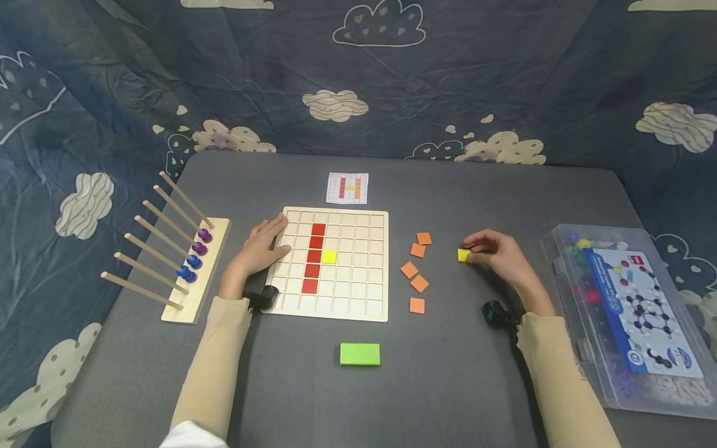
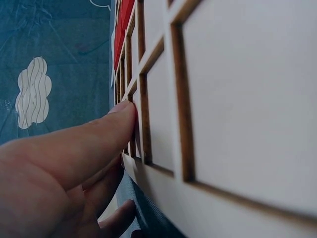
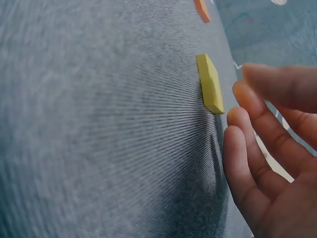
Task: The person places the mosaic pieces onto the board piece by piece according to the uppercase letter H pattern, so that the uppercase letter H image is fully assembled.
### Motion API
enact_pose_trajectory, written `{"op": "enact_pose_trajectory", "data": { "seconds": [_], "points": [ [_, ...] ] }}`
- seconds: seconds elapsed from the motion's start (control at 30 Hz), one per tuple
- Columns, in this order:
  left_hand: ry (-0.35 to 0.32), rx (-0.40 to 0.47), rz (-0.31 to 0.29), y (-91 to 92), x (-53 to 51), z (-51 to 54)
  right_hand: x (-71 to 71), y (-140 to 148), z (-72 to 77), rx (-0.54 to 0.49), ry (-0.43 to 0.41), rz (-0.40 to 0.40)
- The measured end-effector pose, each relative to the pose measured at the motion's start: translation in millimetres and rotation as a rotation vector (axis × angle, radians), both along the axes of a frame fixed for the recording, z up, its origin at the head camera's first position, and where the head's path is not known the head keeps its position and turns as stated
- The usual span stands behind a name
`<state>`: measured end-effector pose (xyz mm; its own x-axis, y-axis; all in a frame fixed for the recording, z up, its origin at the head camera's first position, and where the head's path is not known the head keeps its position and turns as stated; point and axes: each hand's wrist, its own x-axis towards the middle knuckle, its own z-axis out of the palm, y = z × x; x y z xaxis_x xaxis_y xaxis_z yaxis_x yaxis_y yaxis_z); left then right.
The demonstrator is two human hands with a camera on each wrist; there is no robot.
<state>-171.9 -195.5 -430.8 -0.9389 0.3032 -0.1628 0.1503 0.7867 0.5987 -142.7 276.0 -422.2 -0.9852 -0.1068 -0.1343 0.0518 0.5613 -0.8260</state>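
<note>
A square wooden grid board (image 1: 358,289) lies at the middle of the table, with a column of red tiles (image 1: 314,256) and one yellow tile (image 1: 328,257) set in its cells. My left hand (image 1: 254,252) rests at the board's left edge, fingers fairly straight; its thumb (image 2: 94,141) touches the board's face in the left wrist view. To the right, my right hand (image 1: 500,258) is beside a loose yellow tile (image 3: 210,85) on the table. In the right wrist view, a small gap separates its loosely bent fingers (image 3: 237,156) from that tile.
Several orange tiles (image 1: 417,305) lie between the board and my right hand. A pattern card (image 1: 363,180) is behind the board, a green block (image 1: 360,354) in front. At left stands a peg rack (image 1: 185,309) with beads; at right, a clear plastic case (image 1: 577,298).
</note>
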Motion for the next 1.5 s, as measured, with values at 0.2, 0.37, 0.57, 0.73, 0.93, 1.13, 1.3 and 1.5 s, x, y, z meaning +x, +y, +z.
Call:
{"op": "enact_pose_trajectory", "data": {
  "seconds": [0.2, 0.37, 0.57, 0.73, 0.93, 1.13, 1.3, 1.5],
  "points": [
    [0.007, 0.014, -0.006, -1.3, 0.2, -0.4, -1.3, -5.3, -3.1, 0.099, 0.024, -0.006],
    [0.007, 0.014, -0.002, -0.8, 0.5, 0.9, -2.3, -8.9, -3.4, 0.146, 0.028, -0.022],
    [0.005, 0.015, -0.001, -0.1, 0.7, 1.3, -2.8, -11.7, -3.1, 0.161, 0.016, -0.024],
    [0.003, 0.014, 0.003, -0.1, 0.6, 1.1, -3.8, -11.7, -2.3, 0.124, 0.005, -0.015],
    [0.005, 0.010, 0.008, 0.1, 0.4, 0.6, -6.7, -16.2, 2.6, -0.048, -0.087, 0.040],
    [0.006, 0.014, 0.008, -0.2, 0.5, 0.2, -14.1, -38.8, 7.2, -0.161, -0.138, 0.124],
    [0.003, 0.018, 0.007, -0.2, 0.6, 0.1, -22.7, -66.3, 9.7, -0.195, -0.132, 0.198],
    [0.001, 0.017, 0.013, 1.1, 0.8, 1.5, -31.8, -104.7, 14.8, -0.241, -0.136, 0.305]
  ]
}}
